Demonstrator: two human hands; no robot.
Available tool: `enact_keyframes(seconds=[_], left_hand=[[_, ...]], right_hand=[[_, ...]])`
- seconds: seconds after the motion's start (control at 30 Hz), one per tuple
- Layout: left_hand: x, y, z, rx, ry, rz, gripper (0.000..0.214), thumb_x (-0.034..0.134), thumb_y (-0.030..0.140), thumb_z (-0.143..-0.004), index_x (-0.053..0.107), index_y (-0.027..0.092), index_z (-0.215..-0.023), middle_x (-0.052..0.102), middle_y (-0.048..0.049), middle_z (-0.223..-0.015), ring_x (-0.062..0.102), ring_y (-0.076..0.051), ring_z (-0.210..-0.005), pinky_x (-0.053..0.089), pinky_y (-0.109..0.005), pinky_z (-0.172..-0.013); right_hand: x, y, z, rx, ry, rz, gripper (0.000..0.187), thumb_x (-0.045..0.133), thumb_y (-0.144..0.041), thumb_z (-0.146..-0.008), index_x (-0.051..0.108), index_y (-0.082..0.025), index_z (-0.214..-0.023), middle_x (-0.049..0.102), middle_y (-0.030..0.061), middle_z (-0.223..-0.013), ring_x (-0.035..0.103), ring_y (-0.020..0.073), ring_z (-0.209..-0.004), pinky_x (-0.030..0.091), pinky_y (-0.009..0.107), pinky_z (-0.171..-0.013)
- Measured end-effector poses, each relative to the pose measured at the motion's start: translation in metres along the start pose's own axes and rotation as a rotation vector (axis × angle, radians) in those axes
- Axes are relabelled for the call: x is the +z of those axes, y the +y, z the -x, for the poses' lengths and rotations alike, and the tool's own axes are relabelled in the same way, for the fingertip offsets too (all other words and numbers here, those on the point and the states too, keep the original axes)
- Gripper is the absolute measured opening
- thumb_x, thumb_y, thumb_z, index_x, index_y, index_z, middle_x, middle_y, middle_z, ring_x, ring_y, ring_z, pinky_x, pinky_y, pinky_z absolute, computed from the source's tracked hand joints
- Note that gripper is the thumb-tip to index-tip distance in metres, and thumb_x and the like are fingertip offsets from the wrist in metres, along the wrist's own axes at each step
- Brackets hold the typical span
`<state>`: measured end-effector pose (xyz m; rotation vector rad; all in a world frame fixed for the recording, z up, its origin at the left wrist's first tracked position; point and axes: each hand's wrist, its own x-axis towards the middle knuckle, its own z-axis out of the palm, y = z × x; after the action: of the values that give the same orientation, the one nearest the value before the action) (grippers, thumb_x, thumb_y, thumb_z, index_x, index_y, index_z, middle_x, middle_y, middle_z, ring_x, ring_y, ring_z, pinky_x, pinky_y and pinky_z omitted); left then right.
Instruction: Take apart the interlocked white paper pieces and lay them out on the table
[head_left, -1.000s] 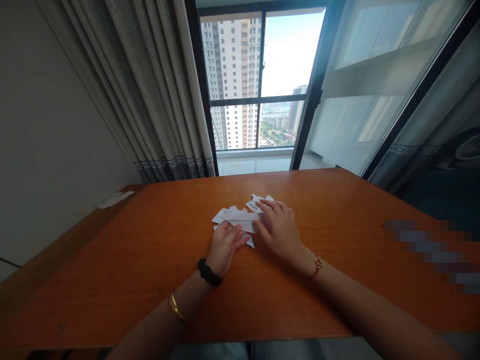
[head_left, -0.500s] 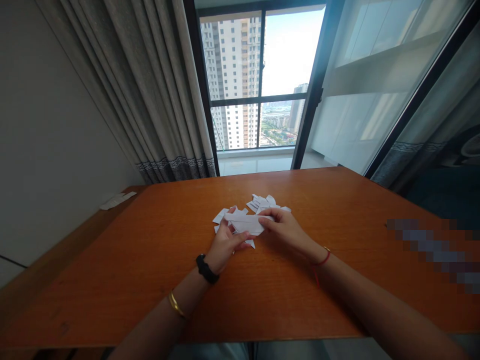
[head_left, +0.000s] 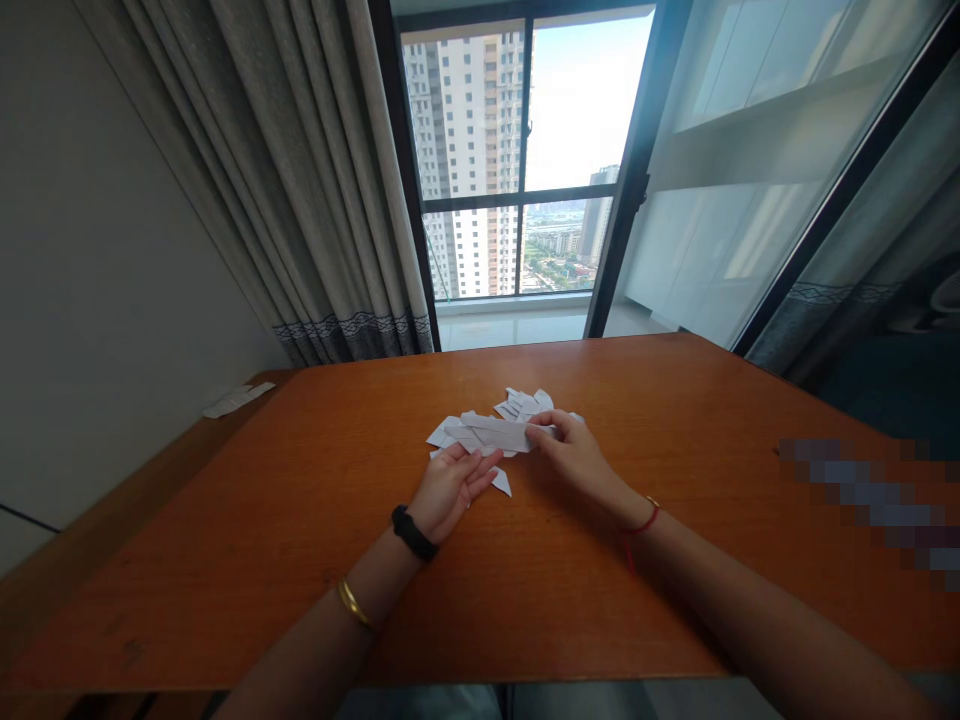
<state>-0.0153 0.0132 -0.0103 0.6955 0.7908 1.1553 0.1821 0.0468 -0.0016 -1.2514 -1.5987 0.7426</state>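
A folded strip of white paper is pinched at its right end by my right hand. My left hand lies palm up just below the strip, its fingers apart and nothing gripped in them; whether a fingertip touches the paper I cannot tell. Behind the strip, several folded white paper pieces are heaped on the table. More pieces show at the strip's left, partly covered by it. One pointed piece sits beside my left fingertips.
The orange-brown wooden table spans the view. Some pale strips lie on a ledge at the left. A blurred-out patch covers the table's right side. Past the far edge are a grey curtain and a window.
My left hand has let go of the paper strip and its fingers have spread below it. The strip has shifted slightly up and right, held by my right hand.
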Motion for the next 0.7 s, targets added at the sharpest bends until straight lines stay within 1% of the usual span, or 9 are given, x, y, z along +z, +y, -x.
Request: enact_keyframes(seconds=[0.1, 0.2, 0.23, 0.3, 0.37, 0.4, 0.47, 0.57, 0.7], left_hand=[[0.000, -0.001, 0.000, -0.002, -0.003, 0.049, 0.020, 0.063, 0.010, -0.081, 0.061, 0.015, -0.100, 0.059, -0.0110, -0.125, 0.060, -0.022, -0.112, 0.053, -0.028, -0.086], [0.002, -0.002, 0.002, -0.010, -0.020, 0.044, 0.023, 0.067, 0.010, -0.078, 0.061, 0.015, -0.100, 0.061, -0.0111, -0.123, 0.060, -0.021, -0.111, 0.050, -0.031, -0.091], [0.003, -0.001, 0.003, -0.013, -0.031, 0.039, 0.025, 0.068, 0.009, -0.077, 0.061, 0.016, -0.100, 0.062, -0.0109, -0.121, 0.060, -0.021, -0.110, 0.049, -0.031, -0.093], [0.006, -0.001, 0.005, -0.014, -0.046, 0.023, 0.028, 0.070, 0.010, -0.075, 0.061, 0.016, -0.100, 0.064, -0.0105, -0.118, 0.062, -0.019, -0.106, 0.048, -0.032, -0.094], [0.008, 0.000, 0.006, -0.010, -0.051, 0.002, 0.027, 0.070, 0.015, -0.077, 0.061, 0.016, -0.103, 0.064, -0.0108, -0.117, 0.064, -0.018, -0.101, 0.048, -0.033, -0.094], [0.008, 0.001, 0.007, -0.009, -0.051, -0.011, 0.028, 0.070, 0.019, -0.078, 0.060, 0.016, -0.104, 0.064, -0.0114, -0.117, 0.065, -0.018, -0.099, 0.049, -0.033, -0.094], [0.009, 0.001, 0.007, -0.007, -0.053, -0.043, 0.031, 0.068, 0.026, -0.080, 0.059, 0.016, -0.109, 0.064, -0.0128, -0.117, 0.066, -0.019, -0.098, 0.049, -0.033, -0.092], [0.008, 0.001, 0.006, -0.008, -0.052, -0.103, 0.039, 0.069, 0.029, -0.080, 0.057, 0.016, -0.115, 0.064, -0.0142, -0.117, 0.067, -0.021, -0.096, 0.051, -0.031, -0.087], [0.008, 0.000, 0.006, 0.009, -0.037, -0.148, 0.040, 0.070, 0.031, -0.079, 0.057, 0.015, -0.113, 0.064, -0.0155, -0.117, 0.068, -0.022, -0.094, 0.053, -0.029, -0.081]], right_hand=[[0.001, -0.002, 0.002, -0.070, 0.077, -0.007, 0.021, 0.054, -0.037, -0.079, 0.062, -0.019, -0.084, 0.060, 0.0036, -0.088, 0.053, 0.0194, -0.084, 0.041, 0.032, -0.076], [0.004, -0.003, 0.004, -0.168, 0.062, 0.009, 0.016, 0.055, -0.033, -0.078, 0.062, -0.020, -0.081, 0.059, 0.0051, -0.098, 0.052, 0.0207, -0.094, 0.040, 0.034, -0.083], [0.005, -0.003, 0.005, -0.168, 0.035, 0.008, 0.015, 0.054, -0.032, -0.078, 0.062, -0.020, -0.081, 0.059, 0.0050, -0.098, 0.052, 0.0207, -0.095, 0.040, 0.034, -0.084], [0.008, -0.003, 0.006, -0.118, -0.025, -0.007, 0.015, 0.053, -0.031, -0.078, 0.061, -0.019, -0.083, 0.060, 0.0040, -0.093, 0.054, 0.0200, -0.090, 0.040, 0.034, -0.082], [0.008, -0.004, 0.006, -0.069, -0.076, -0.013, 0.015, 0.052, -0.031, -0.079, 0.060, -0.019, -0.084, 0.060, 0.0028, -0.087, 0.054, 0.0191, -0.084, 0.041, 0.033, -0.080], [0.007, -0.005, 0.006, -0.066, -0.097, -0.005, 0.015, 0.051, -0.031, -0.079, 0.059, -0.019, -0.084, 0.060, 0.0027, -0.086, 0.054, 0.0189, -0.083, 0.041, 0.033, -0.080], [0.005, -0.007, 0.006, -0.112, -0.121, 0.036, 0.013, 0.051, -0.029, -0.079, 0.059, -0.019, -0.082, 0.060, 0.0033, -0.088, 0.053, 0.0192, -0.086, 0.040, 0.033, -0.082], [0.002, -0.011, 0.006, -0.172, -0.134, 0.110, 0.012, 0.051, -0.027, -0.079, 0.060, -0.019, -0.081, 0.061, 0.0038, -0.090, 0.052, 0.0193, -0.086, 0.040, 0.033, -0.082], [0.003, -0.012, 0.008, -0.120, -0.156, 0.120, 0.016, 0.050, -0.028, -0.081, 0.061, -0.019, -0.088, 0.063, 0.0027, -0.085, 0.053, 0.0172, -0.077, 0.041, 0.031, -0.074]])
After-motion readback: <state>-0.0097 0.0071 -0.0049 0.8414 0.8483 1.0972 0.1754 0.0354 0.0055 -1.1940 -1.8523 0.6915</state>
